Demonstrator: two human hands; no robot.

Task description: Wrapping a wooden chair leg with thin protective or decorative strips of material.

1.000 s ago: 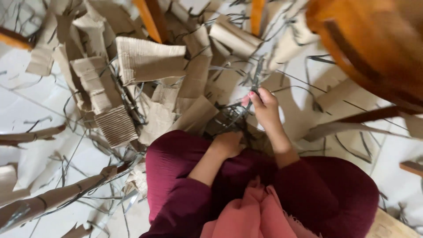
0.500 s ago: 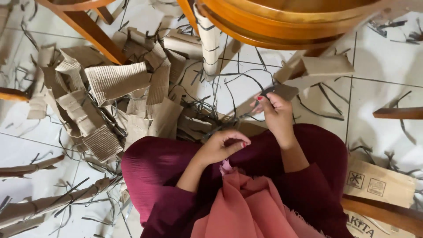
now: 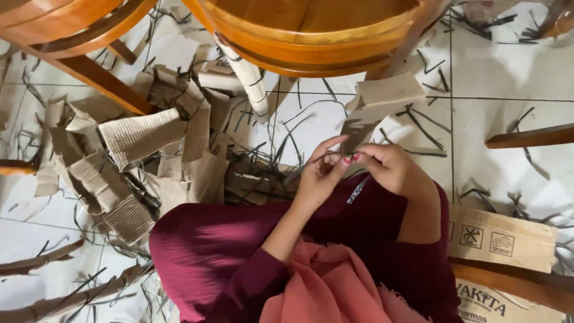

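Over the lap, right hand [image 3: 391, 167], blurred cardboard strip [image 3: 373, 110]

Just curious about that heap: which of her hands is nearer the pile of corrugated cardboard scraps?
Left. The left hand is nearer the cardboard pile; the right hand sits beyond it, farther away.

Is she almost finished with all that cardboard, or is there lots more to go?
Lots looks done: thin dark strips litter the white tiled floor. In hand now: the left hand and right hand meet on a cardboard piece. A metallic object hangs below the right hand; too blurred to name. Left, probably: a big pile of corrugated cardboard and rolled pieces.
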